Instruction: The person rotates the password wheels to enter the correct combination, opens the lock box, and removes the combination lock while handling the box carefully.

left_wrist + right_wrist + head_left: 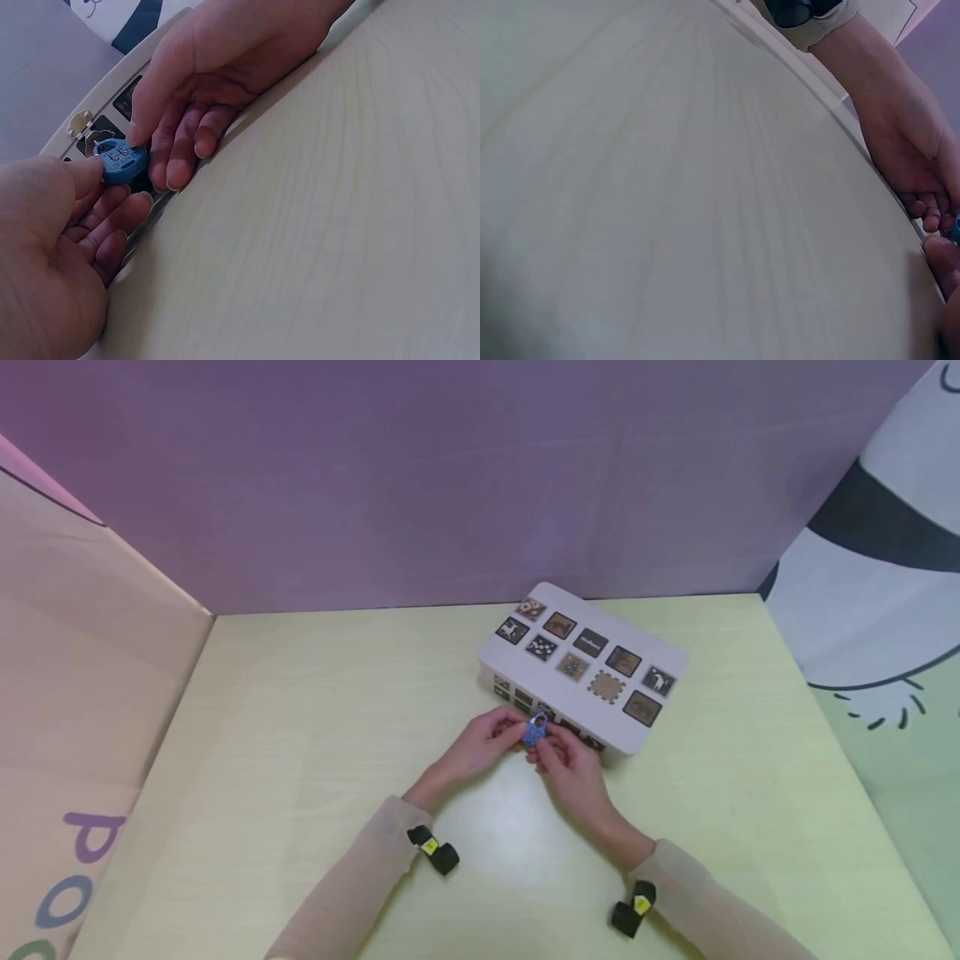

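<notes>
A small blue padlock (535, 730) with a shackle is held between both hands at the near long side of a white tin box (577, 668). My left hand (480, 746) pinches one side of its body between thumb and fingers. From the other side my right hand (577, 777) pinches it as well. In the left wrist view, the padlock (124, 161) shows dark markings on its face, and its shackle is beside a metal clasp (79, 124) on the box. Whether the shackle passes through the clasp cannot be told. Only a sliver of the padlock (957, 229) shows in the right wrist view.
Printed square pictures cover the box lid. The box stands at an angle on a pale wooden table (315, 710). Behind the table hangs a purple backdrop (420, 485), with printed panels left and right. Each sleeve bears a black strap with a small camera.
</notes>
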Motion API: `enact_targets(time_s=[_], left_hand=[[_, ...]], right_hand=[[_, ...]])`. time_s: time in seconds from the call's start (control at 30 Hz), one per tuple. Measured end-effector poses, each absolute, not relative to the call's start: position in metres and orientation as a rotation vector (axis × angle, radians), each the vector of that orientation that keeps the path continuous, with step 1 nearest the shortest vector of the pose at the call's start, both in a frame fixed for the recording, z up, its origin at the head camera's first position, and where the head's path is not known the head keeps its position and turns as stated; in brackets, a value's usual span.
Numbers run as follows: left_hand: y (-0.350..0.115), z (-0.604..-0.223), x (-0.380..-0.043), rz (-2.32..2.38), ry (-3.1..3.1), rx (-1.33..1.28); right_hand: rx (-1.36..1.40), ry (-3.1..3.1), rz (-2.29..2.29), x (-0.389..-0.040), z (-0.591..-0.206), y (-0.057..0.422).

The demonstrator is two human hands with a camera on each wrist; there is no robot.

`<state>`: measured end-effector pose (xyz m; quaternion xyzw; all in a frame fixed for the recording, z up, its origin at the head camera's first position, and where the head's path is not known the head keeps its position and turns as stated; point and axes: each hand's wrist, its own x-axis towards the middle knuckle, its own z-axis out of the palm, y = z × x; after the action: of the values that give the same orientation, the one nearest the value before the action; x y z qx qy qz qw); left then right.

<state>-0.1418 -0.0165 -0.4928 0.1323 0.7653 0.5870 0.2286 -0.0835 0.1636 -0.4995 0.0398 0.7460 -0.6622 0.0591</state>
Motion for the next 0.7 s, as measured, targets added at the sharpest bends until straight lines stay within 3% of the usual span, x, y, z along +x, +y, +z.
enact_targets(time_s=[0.7], left_hand=[[-0.016, -0.492, -0.142, 1.618, 2.114, 0.396]], right_hand=[[0.176, 2.469, -1.88, -0.084, -0.498, 0.154]])
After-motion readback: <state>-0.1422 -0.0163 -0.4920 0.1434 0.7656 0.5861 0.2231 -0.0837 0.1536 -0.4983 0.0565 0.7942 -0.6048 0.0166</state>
